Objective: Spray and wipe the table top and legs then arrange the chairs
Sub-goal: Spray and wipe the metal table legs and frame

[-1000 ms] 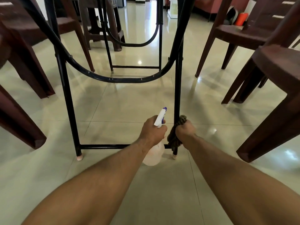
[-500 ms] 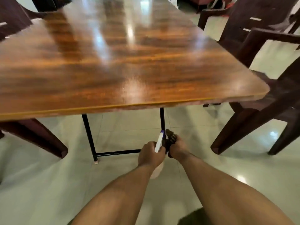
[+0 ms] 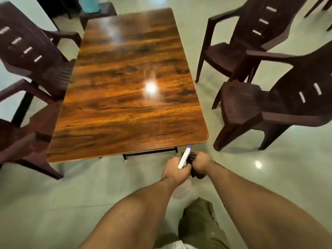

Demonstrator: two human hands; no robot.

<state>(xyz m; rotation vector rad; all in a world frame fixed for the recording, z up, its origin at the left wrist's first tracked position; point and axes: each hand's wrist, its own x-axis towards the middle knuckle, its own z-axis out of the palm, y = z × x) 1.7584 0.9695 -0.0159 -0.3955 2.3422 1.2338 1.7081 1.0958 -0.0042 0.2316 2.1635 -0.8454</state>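
A glossy wooden table top [image 3: 125, 87] stretches away from me, seen from above. Part of its black metal leg frame [image 3: 149, 154] shows under the near edge. My left hand [image 3: 173, 170] grips a clear spray bottle [image 3: 185, 158] with a white and purple head. My right hand [image 3: 202, 163] holds a dark bunched cloth [image 3: 195, 174] right beside the bottle. Both hands sit in front of the table's near right corner, apart from the table.
Two dark brown plastic chairs [image 3: 265, 108] stand pulled back on the right. Two more brown chairs [image 3: 27, 56] crowd the table's left side. A stool [image 3: 97, 11] stands past the far end. Pale tiled floor [image 3: 71, 203] lies around me.
My view has risen from under the table to above it. My right hand with the cloth has come off the table leg, and both hands have lifted toward me.
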